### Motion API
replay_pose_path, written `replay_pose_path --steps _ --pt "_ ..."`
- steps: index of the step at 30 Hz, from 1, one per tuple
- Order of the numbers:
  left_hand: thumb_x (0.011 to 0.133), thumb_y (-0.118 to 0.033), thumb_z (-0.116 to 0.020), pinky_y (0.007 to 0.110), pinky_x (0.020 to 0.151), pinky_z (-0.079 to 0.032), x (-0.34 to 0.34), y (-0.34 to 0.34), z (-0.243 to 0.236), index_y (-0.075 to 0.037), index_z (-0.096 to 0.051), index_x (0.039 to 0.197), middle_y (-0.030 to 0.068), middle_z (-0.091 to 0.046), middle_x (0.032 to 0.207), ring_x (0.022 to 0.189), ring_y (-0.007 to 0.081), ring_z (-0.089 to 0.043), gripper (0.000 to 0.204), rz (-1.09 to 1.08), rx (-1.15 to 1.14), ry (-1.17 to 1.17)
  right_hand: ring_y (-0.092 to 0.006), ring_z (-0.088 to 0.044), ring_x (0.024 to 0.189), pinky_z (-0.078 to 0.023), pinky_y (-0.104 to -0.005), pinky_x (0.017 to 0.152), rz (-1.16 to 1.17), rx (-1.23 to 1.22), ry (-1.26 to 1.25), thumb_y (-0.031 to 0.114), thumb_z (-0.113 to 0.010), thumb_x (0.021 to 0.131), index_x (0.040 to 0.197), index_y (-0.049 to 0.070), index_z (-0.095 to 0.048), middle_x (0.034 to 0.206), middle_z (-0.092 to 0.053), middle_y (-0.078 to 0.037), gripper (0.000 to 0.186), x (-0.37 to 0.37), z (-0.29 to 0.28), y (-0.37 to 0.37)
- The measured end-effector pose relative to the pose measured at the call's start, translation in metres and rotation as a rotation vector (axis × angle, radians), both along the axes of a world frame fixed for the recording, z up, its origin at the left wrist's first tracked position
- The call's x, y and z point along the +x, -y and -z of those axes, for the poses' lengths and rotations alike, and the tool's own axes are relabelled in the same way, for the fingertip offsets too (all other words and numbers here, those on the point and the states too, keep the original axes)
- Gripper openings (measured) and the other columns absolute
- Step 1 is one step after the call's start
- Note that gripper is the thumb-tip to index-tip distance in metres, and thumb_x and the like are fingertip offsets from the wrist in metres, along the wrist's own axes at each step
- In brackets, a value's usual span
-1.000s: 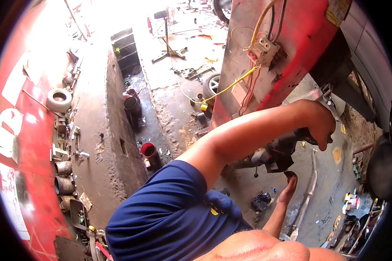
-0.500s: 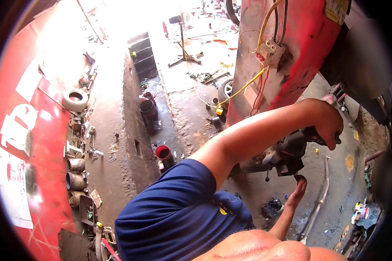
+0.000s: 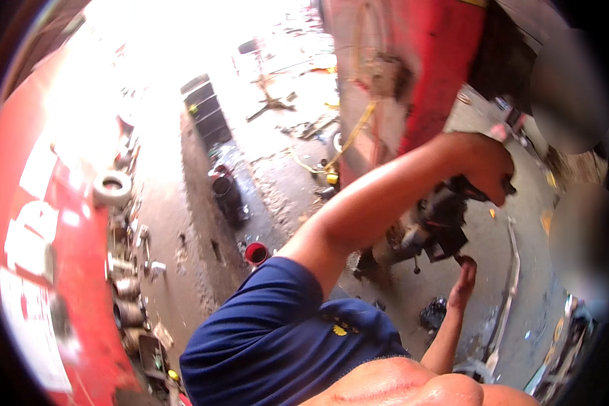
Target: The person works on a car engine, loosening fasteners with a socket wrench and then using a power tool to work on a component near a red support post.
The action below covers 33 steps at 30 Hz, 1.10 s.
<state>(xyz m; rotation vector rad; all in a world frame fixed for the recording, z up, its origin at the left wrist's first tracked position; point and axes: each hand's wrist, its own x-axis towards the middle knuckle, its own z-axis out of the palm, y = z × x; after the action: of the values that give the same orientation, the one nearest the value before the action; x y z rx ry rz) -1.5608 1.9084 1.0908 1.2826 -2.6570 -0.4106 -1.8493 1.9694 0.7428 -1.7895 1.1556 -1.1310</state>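
Observation:
My left arm reaches across to the right, in a navy sleeve. My left hand [image 3: 488, 174] is closed over the upper end of a dark, greasy metal assembly [image 3: 446, 220], whose exact kind I cannot make out. A square block sits at its lower end, and a short rod with a knob [image 3: 417, 269] hangs beside it. Below the block, my right hand [image 3: 462, 284] points upward with its fingers stretched, the tips at the block's lower edge. Whether they pinch something small there is hard to see.
A red and grey post [image 3: 402, 74] with yellow cable stands beyond my arm. To the left runs a sunken pit with dark steps [image 3: 210, 115] and a red-lined bucket [image 3: 256, 254]. A tyre [image 3: 113, 187] and metal parts line the red wall. A long bar [image 3: 507, 298] lies at right.
The view has shifted, so the post and my left arm appear further left and the wall objects lower. Both hands stay at the same places on the metal assembly.

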Motion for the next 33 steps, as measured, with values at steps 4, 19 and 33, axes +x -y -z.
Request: replay_pose_path --steps 4,19,33 --pt "0.082 -0.048 -0.08 0.048 0.091 -0.056 0.017 0.007 0.014 -0.003 -0.074 0.115 0.0241 -0.075 0.105 0.101 0.0417 -0.073 0.056 0.043 -0.068 -0.092 -0.038 -0.063 0.117 -0.047 -0.042 0.104 0.025 -0.054 -0.045 0.037 -0.05 0.113 0.126 0.0 -0.061 0.124 -0.066 -0.02 0.04 0.014 -0.012 -0.006" --pt "0.084 -0.033 -0.079 0.041 0.09 -0.056 0.037 -0.011 0.009 -0.001 -0.069 0.127 0.0183 -0.075 0.108 0.098 0.0287 -0.072 0.054 -0.065 0.136 -0.278 -0.0274 -0.071 0.106 -0.053 -0.0382 0.097 0.06 0.105 0.064 0.036 -0.066 0.106 0.121 0.001 -0.064 0.111 -0.073 -0.015 0.038 0.039 -0.034 -0.011" --pt "0.079 -0.047 -0.079 0.045 0.089 -0.057 0.016 -0.015 0.003 -0.005 -0.078 0.108 0.0171 -0.078 0.099 0.096 0.0363 -0.074 0.051 -0.052 -0.031 -0.147 -0.0258 -0.059 0.125 -0.038 -0.0392 0.116 -0.06 0.08 0.118 0.044 -0.049 0.114 0.134 0.0 -0.06 0.131 -0.065 -0.014 0.05 0.014 -0.008 -0.002"
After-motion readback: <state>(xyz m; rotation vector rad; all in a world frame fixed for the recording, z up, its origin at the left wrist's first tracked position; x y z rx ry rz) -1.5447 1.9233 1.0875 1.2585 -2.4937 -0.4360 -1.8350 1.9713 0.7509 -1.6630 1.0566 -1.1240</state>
